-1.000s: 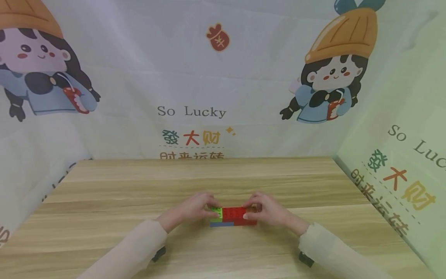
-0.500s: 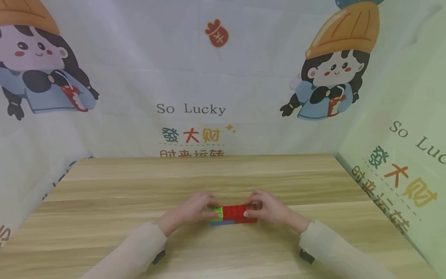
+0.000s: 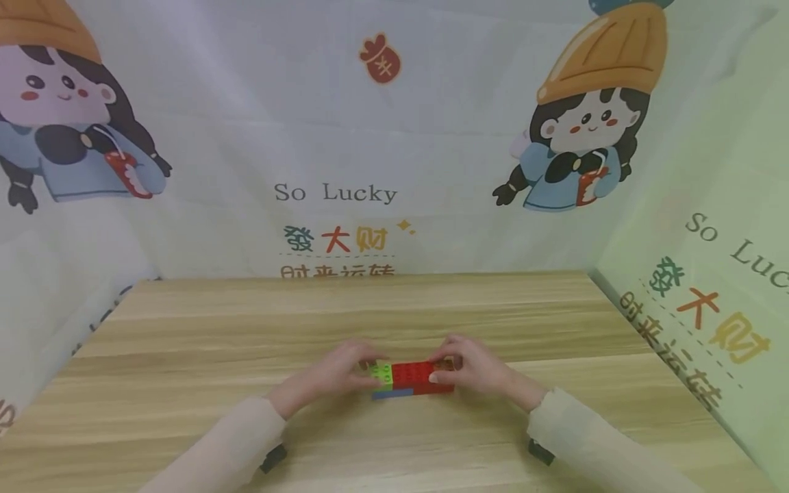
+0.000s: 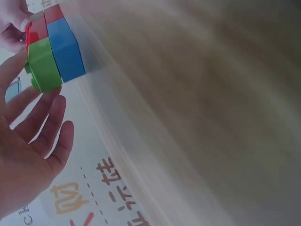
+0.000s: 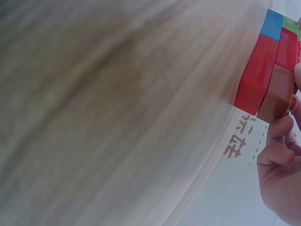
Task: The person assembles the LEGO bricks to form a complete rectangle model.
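Observation:
On the table lies a block of joined toy bricks. Its upper row runs from a green brick [image 3: 385,375] through a red brick [image 3: 413,373] to a brown brick [image 5: 276,92]. Below them sit a blue brick [image 4: 65,47] and a longer red brick [image 5: 257,70]. My left hand [image 3: 329,373] is at the green end, thumb and fingertips loosely spread around the green brick, other fingers relaxed. With thumb in front and fingers behind, my right hand [image 3: 474,370] pinches the block near its brown end, partly covering the brown brick.
The wood-grain table [image 3: 246,322] extends around the block on all sides. A printed cloth [image 3: 444,171] with cartoon figures and lettering hangs behind it and along both sides. Dark wrist devices [image 3: 273,457] show under the sleeves.
My left hand has drawn slightly left and its fingers have loosened, so more of the green brick's studs show. The right hand and the block stay in place; the head view shifts slightly.

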Tool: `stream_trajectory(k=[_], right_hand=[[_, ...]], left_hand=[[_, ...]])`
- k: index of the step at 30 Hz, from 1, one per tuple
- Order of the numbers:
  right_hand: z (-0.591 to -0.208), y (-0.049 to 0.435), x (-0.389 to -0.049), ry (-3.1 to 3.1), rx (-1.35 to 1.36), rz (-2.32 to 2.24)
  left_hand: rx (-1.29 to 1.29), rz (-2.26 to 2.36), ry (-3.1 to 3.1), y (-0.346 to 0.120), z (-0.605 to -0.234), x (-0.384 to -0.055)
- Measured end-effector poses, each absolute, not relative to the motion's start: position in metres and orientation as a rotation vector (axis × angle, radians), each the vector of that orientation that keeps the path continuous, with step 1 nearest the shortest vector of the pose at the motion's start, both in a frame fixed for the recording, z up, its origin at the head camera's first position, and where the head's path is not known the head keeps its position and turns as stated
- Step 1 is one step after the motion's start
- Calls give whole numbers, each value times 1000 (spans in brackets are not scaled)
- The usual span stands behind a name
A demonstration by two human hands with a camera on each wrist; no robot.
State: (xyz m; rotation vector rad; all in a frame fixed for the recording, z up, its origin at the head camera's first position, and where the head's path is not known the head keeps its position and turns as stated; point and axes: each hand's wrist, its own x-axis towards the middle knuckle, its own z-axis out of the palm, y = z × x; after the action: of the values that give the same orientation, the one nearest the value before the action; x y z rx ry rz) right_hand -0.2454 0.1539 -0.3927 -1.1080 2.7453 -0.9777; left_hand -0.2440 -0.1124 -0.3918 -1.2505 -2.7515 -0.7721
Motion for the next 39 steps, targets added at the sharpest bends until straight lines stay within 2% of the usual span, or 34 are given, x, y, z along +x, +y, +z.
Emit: stream_trajectory(k=[6,39], right_hand=[[-392,153,-244,2738,-1088,-984],[-393,160,-247,2747,-1073,-896]], left_hand=[[-1159,-953,-2814,-120,-392,-243],[-1184,-972,-2954,-122,-382,-247]])
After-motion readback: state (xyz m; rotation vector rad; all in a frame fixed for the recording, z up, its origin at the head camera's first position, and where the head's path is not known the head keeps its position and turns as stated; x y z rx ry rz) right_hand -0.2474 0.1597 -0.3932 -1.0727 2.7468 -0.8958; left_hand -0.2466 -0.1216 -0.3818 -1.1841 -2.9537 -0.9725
